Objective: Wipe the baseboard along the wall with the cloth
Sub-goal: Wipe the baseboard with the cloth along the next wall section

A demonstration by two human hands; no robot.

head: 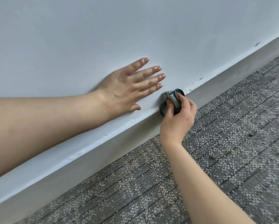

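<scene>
On the top edge of the baseboard (87,164), the right hand (177,117) had its fingers curled round the wadded dark cloth (174,97), mid-wipe I'd say. Left hand (124,89) lay flat on the wall (70,46) at its 10 o'clock, fingers straight. Next up was probably a steady slide toward 2 o'clock.

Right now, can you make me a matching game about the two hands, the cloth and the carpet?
Things:
1. left hand
2. right hand
3. cloth
4. carpet

States:
A. grey and speckled, on the floor
B. flat on the wall, fingers spread
C. bunched against the baseboard
D. gripping the cloth

Pairs: 1-B, 2-D, 3-C, 4-A
</scene>
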